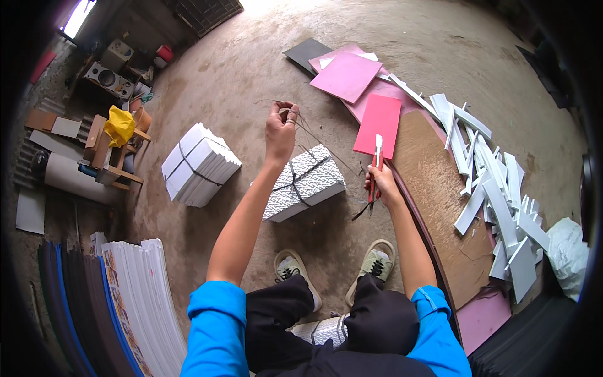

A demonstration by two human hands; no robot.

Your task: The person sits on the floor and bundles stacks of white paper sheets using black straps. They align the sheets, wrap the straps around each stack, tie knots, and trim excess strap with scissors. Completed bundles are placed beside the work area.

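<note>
My left hand (280, 132) is raised with its fingers pinched on a thin dark cord (312, 134), which runs down to the right. In my right hand (385, 181) is a red-handled utility knife (378, 151), its pale tip pointing up and away from me. A dark strand dangles below that hand; whether the fingers also grip it is hard to see. Between my arms on the floor sits a block-shaped stack of patterned white sheets (309, 200), bound crosswise with black cord. Farther left stands a second bound stack of white sheets (213, 164).
Pink boards (347, 76) and a brown board (422, 169) lie to the right, beside a heap of white strips (496, 182) and a white plastic bag (568, 254). Tall sheets (147, 295) stand at the near left. A wooden stool (103, 154) carries a yellow bag (119, 125).
</note>
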